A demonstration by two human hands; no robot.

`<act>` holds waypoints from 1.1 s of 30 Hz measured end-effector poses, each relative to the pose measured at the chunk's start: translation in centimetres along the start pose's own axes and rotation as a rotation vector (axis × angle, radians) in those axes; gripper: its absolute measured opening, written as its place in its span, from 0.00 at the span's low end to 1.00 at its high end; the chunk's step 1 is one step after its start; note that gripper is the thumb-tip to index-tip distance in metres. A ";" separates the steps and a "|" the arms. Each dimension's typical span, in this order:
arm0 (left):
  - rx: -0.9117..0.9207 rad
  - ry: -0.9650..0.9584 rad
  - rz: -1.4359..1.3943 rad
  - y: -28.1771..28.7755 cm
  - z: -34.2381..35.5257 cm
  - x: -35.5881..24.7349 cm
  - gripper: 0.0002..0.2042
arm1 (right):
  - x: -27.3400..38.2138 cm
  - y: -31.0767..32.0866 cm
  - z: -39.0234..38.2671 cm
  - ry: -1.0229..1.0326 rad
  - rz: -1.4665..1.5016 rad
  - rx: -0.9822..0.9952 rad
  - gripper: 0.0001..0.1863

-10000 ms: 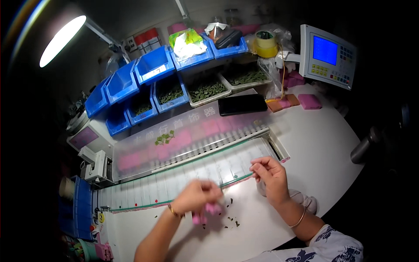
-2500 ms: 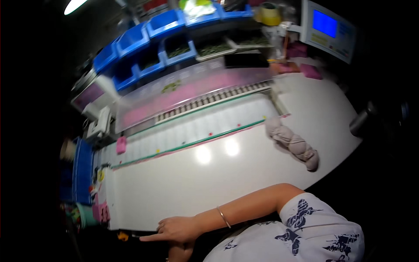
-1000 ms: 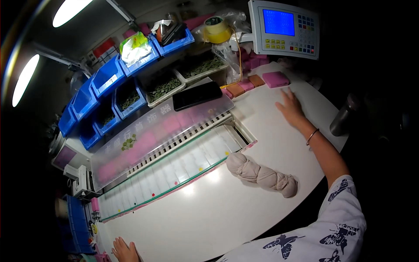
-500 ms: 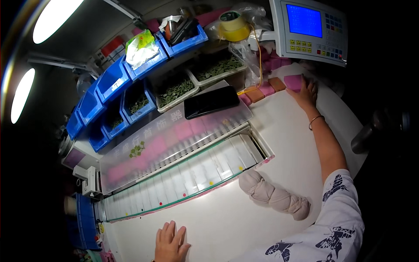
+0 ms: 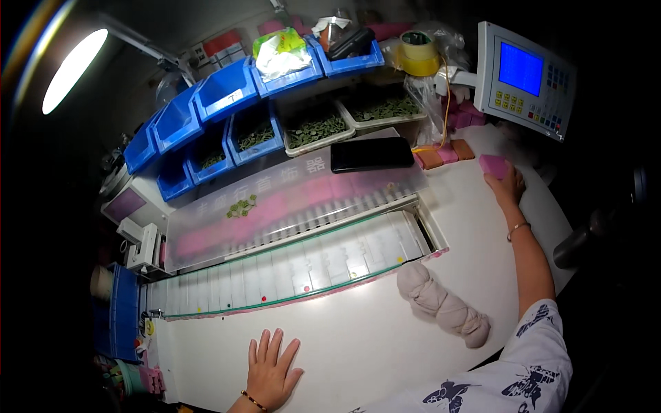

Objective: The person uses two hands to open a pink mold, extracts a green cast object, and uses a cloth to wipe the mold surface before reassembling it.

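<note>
My right hand (image 5: 509, 184) reaches to the far right of the white table, its fingers closed round the far side of a small pink block (image 5: 491, 166). The block stands a little apart from a row of similar pieces, among them a brown block (image 5: 463, 149) and a pink block (image 5: 446, 153). My left hand (image 5: 270, 368) lies flat on the near part of the tabletop, fingers spread, holding nothing. A twisted roll of beige cloth (image 5: 444, 305) rests between my two arms.
A long glass-edged tray of white strips (image 5: 282, 272) is set across the table, with a frosted cover (image 5: 289, 199) behind it. On the cover lies a black phone (image 5: 372, 154). Blue bins (image 5: 227, 96) and a keypad display (image 5: 527, 81) stand beyond; a dark bottle-like object (image 5: 582, 241) is at right.
The pink block in my right hand has come away from the row of blocks. My left hand shows more fully, with fingers spread wider. The whole view has shifted.
</note>
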State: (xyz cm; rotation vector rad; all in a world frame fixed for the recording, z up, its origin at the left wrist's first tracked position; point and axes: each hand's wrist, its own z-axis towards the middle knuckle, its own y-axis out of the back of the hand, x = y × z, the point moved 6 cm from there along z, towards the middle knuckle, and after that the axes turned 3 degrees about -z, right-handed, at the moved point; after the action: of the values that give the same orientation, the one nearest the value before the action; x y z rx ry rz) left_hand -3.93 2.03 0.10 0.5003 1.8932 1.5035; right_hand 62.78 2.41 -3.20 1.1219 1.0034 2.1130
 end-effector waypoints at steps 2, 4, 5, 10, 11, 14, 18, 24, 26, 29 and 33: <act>-0.005 0.018 0.000 0.0 -0.2 0.1 0.28 | 0.8 1.3 -3.2 -0.026 0.080 0.066 0.42; -0.008 0.010 -0.007 0.3 0.1 -0.3 0.28 | -1.3 1.8 -5.1 -0.042 0.366 0.142 0.40; -0.034 -0.015 -0.064 1.0 0.4 -0.7 0.27 | -2.3 1.8 -5.9 -0.058 0.661 0.233 0.39; -0.217 -0.190 -0.345 2.4 2.1 -1.9 0.28 | 4.8 10.8 -15.8 0.043 1.096 0.494 0.35; -0.242 -0.213 -0.518 3.0 2.6 -2.7 0.26 | 7.7 13.2 -18.1 0.160 1.042 0.522 0.35; -0.301 -0.290 -0.722 4.2 3.7 -4.4 0.26 | 13.8 17.6 -23.3 0.705 0.691 0.459 0.44; -0.270 -0.323 -0.918 4.9 4.6 -5.4 0.35 | 20.8 19.9 -30.3 1.111 0.627 0.625 0.46; -0.131 -0.427 -0.709 4.8 3.0 -4.9 0.49 | 24.7 18.6 -35.8 1.261 0.746 0.790 0.42; -0.058 -0.354 -0.774 4.2 2.3 -4.4 0.50 | 25.0 17.7 -36.8 1.255 0.806 0.845 0.42; -0.066 -0.297 -0.766 2.6 1.7 -3.6 0.50 | 25.1 16.7 -38.6 1.262 0.798 0.886 0.41; -0.074 -0.363 -0.787 1.1 1.9 -4.2 0.52 | 24.8 15.8 -40.3 1.254 0.832 0.904 0.43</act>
State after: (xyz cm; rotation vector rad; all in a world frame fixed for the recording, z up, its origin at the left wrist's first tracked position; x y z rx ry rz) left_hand 0.23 0.87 2.00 -0.0297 1.4766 0.8805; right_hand 13.93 -2.96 5.63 0.3702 2.5835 3.2261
